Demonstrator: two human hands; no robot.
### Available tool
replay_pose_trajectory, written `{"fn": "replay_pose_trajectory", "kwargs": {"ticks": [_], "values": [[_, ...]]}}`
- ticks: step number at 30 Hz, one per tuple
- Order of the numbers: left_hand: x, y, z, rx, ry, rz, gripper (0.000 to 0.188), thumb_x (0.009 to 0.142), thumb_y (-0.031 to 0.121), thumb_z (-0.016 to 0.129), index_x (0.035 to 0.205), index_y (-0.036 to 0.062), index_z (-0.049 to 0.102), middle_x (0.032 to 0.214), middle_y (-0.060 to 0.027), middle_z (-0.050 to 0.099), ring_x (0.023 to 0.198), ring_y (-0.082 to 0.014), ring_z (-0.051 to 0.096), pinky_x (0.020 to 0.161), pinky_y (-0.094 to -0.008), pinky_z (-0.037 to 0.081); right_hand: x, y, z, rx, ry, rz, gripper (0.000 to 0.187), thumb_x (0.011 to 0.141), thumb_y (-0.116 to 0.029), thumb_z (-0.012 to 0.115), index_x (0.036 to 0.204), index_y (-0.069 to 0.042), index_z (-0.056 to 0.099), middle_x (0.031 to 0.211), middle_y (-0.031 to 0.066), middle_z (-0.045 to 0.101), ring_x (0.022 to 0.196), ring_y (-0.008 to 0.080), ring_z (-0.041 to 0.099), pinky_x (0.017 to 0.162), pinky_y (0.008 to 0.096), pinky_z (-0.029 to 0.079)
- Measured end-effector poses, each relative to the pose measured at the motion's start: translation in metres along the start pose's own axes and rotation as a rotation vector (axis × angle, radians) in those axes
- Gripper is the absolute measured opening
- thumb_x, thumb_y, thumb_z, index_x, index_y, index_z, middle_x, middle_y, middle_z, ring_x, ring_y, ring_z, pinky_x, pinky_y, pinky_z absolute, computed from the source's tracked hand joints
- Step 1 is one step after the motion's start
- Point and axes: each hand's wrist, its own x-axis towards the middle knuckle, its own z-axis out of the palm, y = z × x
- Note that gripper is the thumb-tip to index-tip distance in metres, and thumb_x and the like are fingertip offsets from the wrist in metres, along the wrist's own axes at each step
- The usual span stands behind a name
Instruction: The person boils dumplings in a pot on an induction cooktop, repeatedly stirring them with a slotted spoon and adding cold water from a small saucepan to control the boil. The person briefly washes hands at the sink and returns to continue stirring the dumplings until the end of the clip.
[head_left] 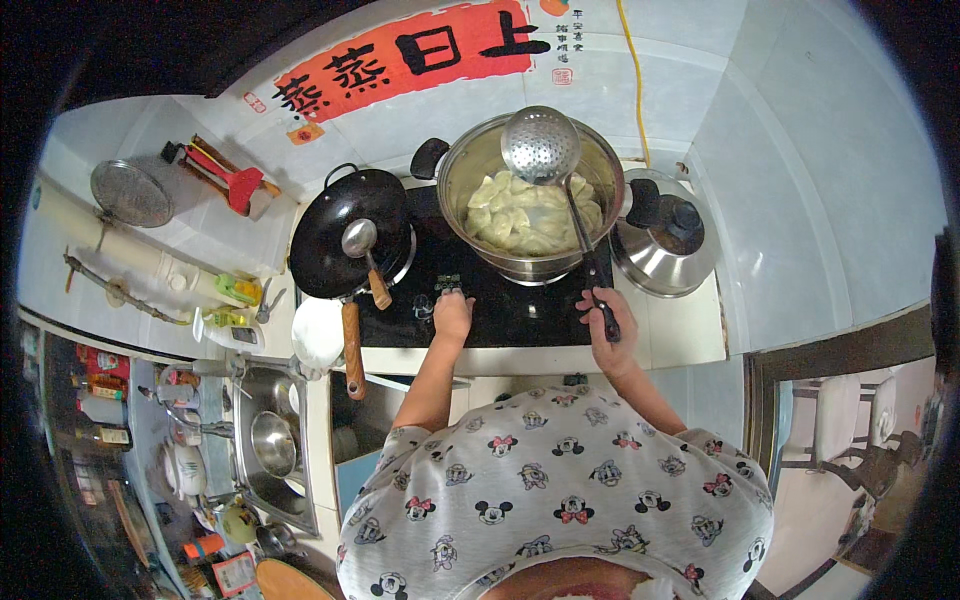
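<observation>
My right hand [612,335] is closed around the black handle of a skimmer [541,146]. Its round perforated metal head is over a large steel pot [452,205], at the far side of the opening. Pale dumplings [525,215] crowd the pot, partly hidden by the skimmer's handle. My left hand [454,315] is at the control area of the black cooktop [500,322], fingers curled with the fingertips at the panel. Nothing shows in that hand.
Left on the cooktop is a black wok [345,205] with a wooden-handled ladle [360,240] in it. A steel lid [675,255] lies right of the pot. A white plate [318,335] and a sink [255,375] are to the left. Utensils [225,175] hang on the wall.
</observation>
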Motion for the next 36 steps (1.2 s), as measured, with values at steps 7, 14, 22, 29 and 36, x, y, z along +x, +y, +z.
{"fn": "replay_pose_trajectory", "kwargs": {"ticks": [7,14,22,29,36], "values": [[0.000,-0.005,0.002,0.014,-0.018,0.016,0.030,0.076,0.025,0.070,0.087,-0.0014,0.060,0.090,-0.0198,0.060,0.081,-0.0346,0.061,0.070,-0.0405,0.052,0.003,-0.008,0.002,-0.010,-0.003,0.048,0.022,0.089,-0.005,0.050,0.110,0.000,0.052,0.098,0.0147,0.057,0.082,0.0203,0.063,0.066,0.0287,0.050],[-0.018,0.018,-0.049,-0.044,0.030,-0.052,0.041,0.079,0.034,0.067,0.096,-0.0023,0.056,0.096,-0.0216,0.059,0.085,-0.0368,0.060,0.070,-0.0442,0.050,-0.002,0.002,0.000,-0.010,0.002,0.016,0.022,0.090,-0.006,0.050,0.111,0.000,0.052,0.100,0.0148,0.056,0.083,0.0196,0.063,0.068,0.0287,0.050],[-0.087,0.006,-0.087,-0.438,0.148,-0.046,0.019,0.074,0.017,0.068,0.067,0.0032,0.058,0.070,-0.0155,0.061,0.067,-0.0339,0.060,0.060,-0.0414,0.048,-0.012,0.007,0.002,0.036,-0.005,0.125,0.028,0.093,-0.016,0.048,0.118,-0.003,0.048,0.107,0.0139,0.055,0.088,0.0208,0.061,0.070,0.0270,0.050],[-0.104,0.017,-0.096,-0.450,0.195,-0.159,0.024,0.078,0.022,0.068,0.070,0.0027,0.057,0.065,-0.0153,0.058,0.060,-0.0317,0.058,0.055,-0.0385,0.045,-0.011,0.008,0.006,0.029,0.065,0.105,0.034,0.094,-0.021,0.048,0.119,0.002,0.045,0.105,0.0154,0.058,0.084,0.0200,0.060,0.069,0.0289,0.050],[-0.111,0.030,-0.099,-0.549,0.169,-0.169,0.023,0.075,0.020,0.070,0.072,0.0033,0.053,0.067,-0.0147,0.056,0.062,-0.0320,0.058,0.057,-0.0392,0.046,-0.009,0.009,0.007,-0.027,-0.031,0.041,0.034,0.094,-0.013,0.044,0.124,0.003,0.041,0.108,0.0200,0.057,0.080,0.0205,0.060,0.064,0.0278,0.050]]}}
